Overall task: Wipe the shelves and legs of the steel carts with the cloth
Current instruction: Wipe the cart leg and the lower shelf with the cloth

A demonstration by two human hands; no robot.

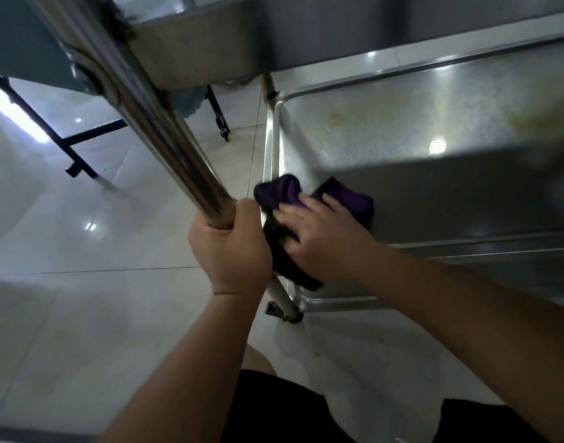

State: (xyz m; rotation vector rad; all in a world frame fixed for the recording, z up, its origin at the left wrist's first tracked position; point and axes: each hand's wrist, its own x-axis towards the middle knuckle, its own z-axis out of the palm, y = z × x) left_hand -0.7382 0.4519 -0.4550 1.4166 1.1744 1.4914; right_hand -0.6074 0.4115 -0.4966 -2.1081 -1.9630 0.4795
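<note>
Left hand [231, 247] wraps its fingers around the steel cart leg [165, 129], gripping low on the tube. Right hand [322, 241] lies flat, fingers spread, pressing the purple cloth [283, 193] onto the near left corner of the lower shelf [402, 129]. Cloth is bunched, partly draped over the shelf rim beside the leg. Shelf surface shows yellowish stains. Upper shelf [210, 43] overhead. Glossy tiled floor [82, 298] below; black metal frame [82, 139] at left.

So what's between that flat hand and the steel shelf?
The purple cloth: in the head view, the right hand presses it flat onto the lower shelf, near the corner.
</note>
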